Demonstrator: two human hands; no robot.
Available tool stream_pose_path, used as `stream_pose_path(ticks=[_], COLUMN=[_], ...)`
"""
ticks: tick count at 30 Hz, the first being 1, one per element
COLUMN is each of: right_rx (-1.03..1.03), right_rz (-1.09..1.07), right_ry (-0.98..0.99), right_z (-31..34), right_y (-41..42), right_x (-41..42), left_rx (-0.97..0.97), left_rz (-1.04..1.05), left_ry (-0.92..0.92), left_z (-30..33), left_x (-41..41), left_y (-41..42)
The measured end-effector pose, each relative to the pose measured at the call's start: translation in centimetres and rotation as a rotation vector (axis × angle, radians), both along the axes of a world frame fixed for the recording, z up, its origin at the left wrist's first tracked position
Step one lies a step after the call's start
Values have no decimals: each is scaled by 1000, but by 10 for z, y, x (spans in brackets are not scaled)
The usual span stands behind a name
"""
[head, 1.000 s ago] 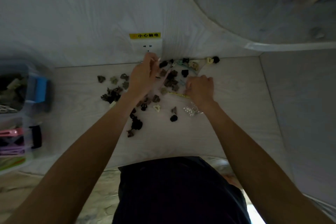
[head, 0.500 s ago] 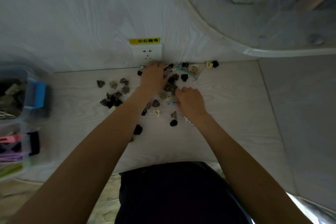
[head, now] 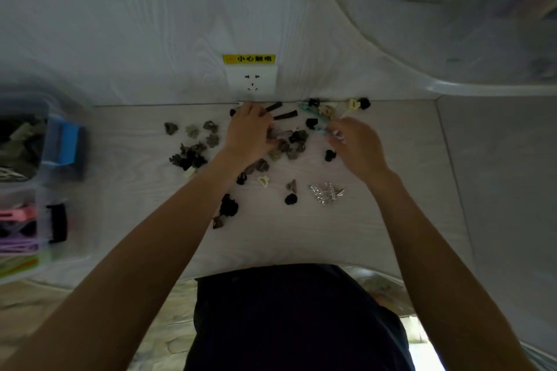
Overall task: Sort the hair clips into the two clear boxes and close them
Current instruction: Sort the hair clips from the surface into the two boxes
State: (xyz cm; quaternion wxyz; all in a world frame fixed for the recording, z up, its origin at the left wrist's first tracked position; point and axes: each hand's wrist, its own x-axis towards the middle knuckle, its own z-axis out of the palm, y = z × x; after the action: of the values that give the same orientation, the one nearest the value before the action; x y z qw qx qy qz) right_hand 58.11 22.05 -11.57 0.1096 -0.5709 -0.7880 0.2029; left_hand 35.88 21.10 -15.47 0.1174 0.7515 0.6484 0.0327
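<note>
Several small hair clips (head: 193, 153), dark, grey and cream, lie scattered on the white table (head: 126, 196). My left hand (head: 248, 132) holds two long dark clips (head: 283, 114) near the wall. My right hand (head: 358, 147) hovers over the pile's right side, blurred, pinching a pale clip by a teal clip (head: 313, 116). A silver clip cluster (head: 327, 193) lies near my right wrist. Two clear boxes stand at the left edge: the upper box (head: 33, 138) with dark clips and a blue latch, the lower box (head: 27, 232) with pink and purple clips.
A wall socket (head: 251, 81) with a yellow warning label sits right behind the pile. A curved white shelf (head: 452, 87) juts out at the upper right. The table's front edge runs just ahead of my dark clothing.
My right hand has moved from the pile's middle up and to the right, uncovering the silver clips. My left hand stayed by the wall and now shows long dark clips in its fingers.
</note>
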Motion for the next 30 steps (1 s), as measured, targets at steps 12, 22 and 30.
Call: stream_pose_path(ticks=[12,22,30], right_rx=[11,45,116], right_rz=[7,80,127], right_ry=[-252,-252,-256], right_z=[-27,-28,-28], right_y=[37,31,50], right_x=[11,-1,-43], left_rx=[66,203,190], left_rz=[-101,27,241], left_ry=[-42,-154,-333], left_z=[9,0,24], left_x=[3,-12,-28], left_y=[-16,-20,-17])
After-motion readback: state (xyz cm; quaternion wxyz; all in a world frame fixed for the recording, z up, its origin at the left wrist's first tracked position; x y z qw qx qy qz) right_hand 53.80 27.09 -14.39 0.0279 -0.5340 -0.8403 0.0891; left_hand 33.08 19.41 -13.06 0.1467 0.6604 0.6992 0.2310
